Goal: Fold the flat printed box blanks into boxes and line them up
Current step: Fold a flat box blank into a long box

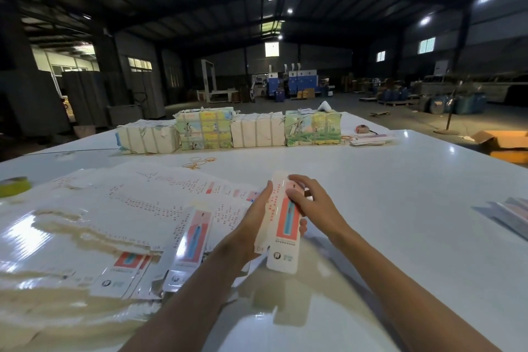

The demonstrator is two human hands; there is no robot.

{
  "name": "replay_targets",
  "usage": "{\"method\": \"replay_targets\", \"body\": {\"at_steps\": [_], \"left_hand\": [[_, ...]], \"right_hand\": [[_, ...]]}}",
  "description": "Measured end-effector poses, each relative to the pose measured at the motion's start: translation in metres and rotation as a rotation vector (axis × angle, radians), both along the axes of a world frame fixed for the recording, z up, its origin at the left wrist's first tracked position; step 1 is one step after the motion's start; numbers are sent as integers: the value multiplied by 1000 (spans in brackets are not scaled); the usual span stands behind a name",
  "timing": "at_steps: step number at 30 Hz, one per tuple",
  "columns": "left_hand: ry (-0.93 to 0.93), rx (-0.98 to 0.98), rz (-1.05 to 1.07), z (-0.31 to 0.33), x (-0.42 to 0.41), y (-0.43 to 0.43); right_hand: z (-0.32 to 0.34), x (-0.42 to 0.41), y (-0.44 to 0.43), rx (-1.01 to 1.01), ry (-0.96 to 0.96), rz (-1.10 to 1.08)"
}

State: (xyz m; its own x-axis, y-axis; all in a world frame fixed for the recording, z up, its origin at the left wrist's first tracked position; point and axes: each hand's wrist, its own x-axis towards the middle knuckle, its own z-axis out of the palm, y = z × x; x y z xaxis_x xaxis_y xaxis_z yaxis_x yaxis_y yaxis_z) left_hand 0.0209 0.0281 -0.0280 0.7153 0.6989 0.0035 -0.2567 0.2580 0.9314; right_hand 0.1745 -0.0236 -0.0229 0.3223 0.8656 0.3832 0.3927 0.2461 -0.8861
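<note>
Right hand (314,204), perhaps left hand (253,221), grips blank (285,227).

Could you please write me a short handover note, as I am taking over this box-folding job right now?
The left hand presses straight fingers along the left side of the held box.
The right hand has its fingers curled over the box's upper right edge.
The box is held above the table and looks opened into a sleeve; whether its ends are closed is unclear.
The flat blanks lie in a wide, spread pile on the left.
Done: no row of finished boxes shows; the blurred stack at the right edge cannot be identified.
Left: finish this box, set it down, fold the pile, line them up.
</note>
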Motion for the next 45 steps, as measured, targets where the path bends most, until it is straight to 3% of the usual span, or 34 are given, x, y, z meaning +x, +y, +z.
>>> {"method": "replay_targets", "body": {"at_steps": [7, 11, 19, 24, 30, 36, 40, 45], "left_hand": [[45, 87, -9, -9, -9, 8], [-80, 11, -154, -9, -10, 4], [-88, -41, -270, -2, -3, 5], [-49, 5, -317, -7, 0, 12], [9, 20, -326, -12, -8, 10], [57, -18, -496, 1, -5, -3], [91, -40, -400, -2, -7, -4], [31, -101, -409, -8, -13, -7]], "right_hand": [[6, 7, 0, -26, -11, 49], [12, 6, -3, 39, -140, 9], [20, 14, -3, 99, -266, -48], [28, 16, -8, 19, -109, 10], [36, 22, -16, -67, -215, 108], [40, 23, -18, -168, -74, 90], [46, 23, -23, -158, 56, 142], [45, 17, -22, -231, -49, 65]]}}
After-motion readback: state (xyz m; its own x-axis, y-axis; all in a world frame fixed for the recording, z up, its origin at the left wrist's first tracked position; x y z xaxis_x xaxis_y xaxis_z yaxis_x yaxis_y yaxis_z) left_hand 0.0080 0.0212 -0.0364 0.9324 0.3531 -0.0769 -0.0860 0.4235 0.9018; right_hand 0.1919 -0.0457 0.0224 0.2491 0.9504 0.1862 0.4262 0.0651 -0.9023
